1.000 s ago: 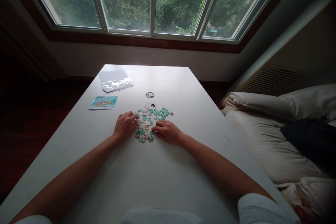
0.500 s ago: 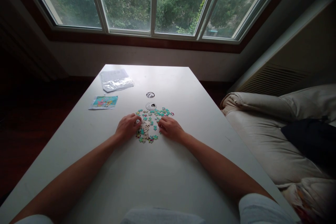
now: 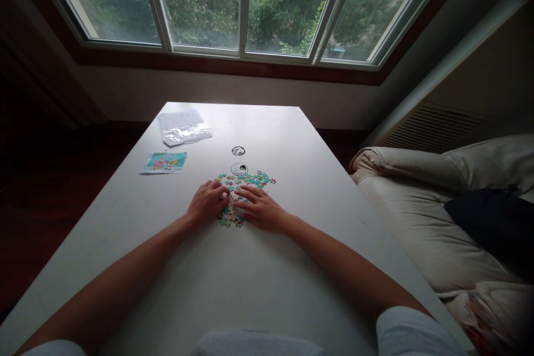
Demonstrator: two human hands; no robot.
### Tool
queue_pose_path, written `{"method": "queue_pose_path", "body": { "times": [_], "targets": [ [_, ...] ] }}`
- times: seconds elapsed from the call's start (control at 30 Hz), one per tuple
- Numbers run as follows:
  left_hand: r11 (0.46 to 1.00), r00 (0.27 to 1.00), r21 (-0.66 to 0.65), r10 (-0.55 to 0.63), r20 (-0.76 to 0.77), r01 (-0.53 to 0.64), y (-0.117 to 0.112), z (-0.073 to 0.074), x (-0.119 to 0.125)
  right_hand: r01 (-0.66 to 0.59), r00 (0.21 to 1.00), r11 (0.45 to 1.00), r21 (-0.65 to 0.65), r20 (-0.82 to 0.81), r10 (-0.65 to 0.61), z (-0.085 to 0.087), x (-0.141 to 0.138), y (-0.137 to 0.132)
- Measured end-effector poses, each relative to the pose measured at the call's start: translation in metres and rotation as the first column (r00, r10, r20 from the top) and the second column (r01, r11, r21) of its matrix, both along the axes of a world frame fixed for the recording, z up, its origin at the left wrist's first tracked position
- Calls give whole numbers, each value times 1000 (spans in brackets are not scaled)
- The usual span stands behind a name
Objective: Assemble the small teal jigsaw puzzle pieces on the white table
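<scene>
A heap of small jigsaw pieces [image 3: 250, 181], teal, white and pink, lies in the middle of the white table [image 3: 233, 278]. My left hand [image 3: 206, 203] rests on the heap's left side with its fingers curled down onto the pieces. My right hand [image 3: 259, 208] lies on the heap's near right part, fingers stretched out flat and pointing left. The two hands almost touch over the pieces. What lies under the palms is hidden.
A small colourful picture card [image 3: 164, 162] and a clear plastic bag [image 3: 183, 127] lie at the table's far left. Two round cable holes [image 3: 238, 159] sit just beyond the pieces. A sofa with pale cushions [image 3: 438, 222] stands to the right. Windows [image 3: 242, 5] fill the far wall.
My right hand has slid left over the near pieces and flattened out. My left hand has edged a little to the right. The heap looks more bunched between the hands.
</scene>
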State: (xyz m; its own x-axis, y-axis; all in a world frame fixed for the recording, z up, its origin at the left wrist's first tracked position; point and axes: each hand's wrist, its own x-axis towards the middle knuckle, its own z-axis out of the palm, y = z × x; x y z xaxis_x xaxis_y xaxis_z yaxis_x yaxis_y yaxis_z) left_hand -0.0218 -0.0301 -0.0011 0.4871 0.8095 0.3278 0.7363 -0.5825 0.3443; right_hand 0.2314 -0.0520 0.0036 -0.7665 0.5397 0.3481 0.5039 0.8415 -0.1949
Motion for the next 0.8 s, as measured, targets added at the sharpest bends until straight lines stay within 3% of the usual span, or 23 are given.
{"method": "queue_pose_path", "body": {
  "times": [0.13, 0.57, 0.8],
  "targets": [
    [1000, 1000, 4, 10, -6, -10, 0, -2, 0, 0, 999, 1000, -12, 52, 0, -4, 0, 2],
    [998, 999, 53, 35, -41, -33, 0, 1, -2, 1, 998, 1000, -29, -60, -2, -7, 3, 6],
    [999, 999, 34, 28, -25, -27, 0, -4, -1, 109, 982, 993, -42, -152, -114, -9, 7, 9]
  ]
}}
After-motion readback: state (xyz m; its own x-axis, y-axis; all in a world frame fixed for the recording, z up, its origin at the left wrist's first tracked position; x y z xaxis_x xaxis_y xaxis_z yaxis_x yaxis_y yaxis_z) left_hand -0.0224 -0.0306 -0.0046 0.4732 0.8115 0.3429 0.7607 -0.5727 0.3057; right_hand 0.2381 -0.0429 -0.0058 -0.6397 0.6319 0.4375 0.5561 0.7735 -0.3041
